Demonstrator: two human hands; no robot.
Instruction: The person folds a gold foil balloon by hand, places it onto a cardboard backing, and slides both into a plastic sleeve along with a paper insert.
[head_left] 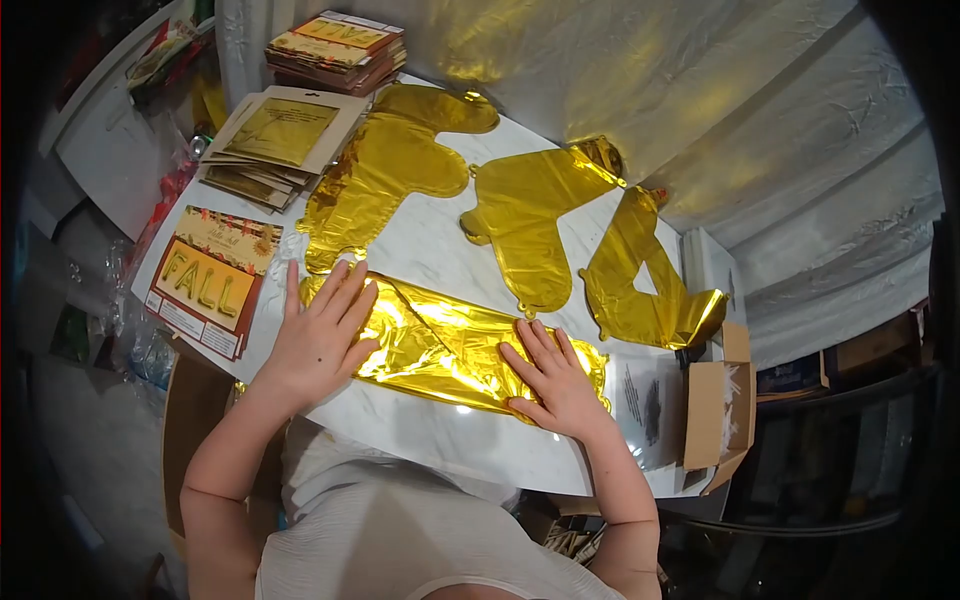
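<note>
A flat gold foil balloon (440,345) lies crosswise near the front of the table, its shiny film creased and folded. My left hand (320,335) rests with fingers spread at its left end. Over the right end, my right hand (553,380) lies flat, fingers stretched out. Behind are three more flat gold foil letter balloons: an F-shaped one (400,150) at the left, an L-shaped one (525,220) in the middle, and an A-shaped one (620,280) at the right.
At the left are a "FALL" package (205,280), a pile of card packets (280,135) and a taller stack (340,45). A small open cardboard box (705,415) and a clear plastic sleeve (645,405) sit at the right edge. A pale curtain (740,110) hangs behind.
</note>
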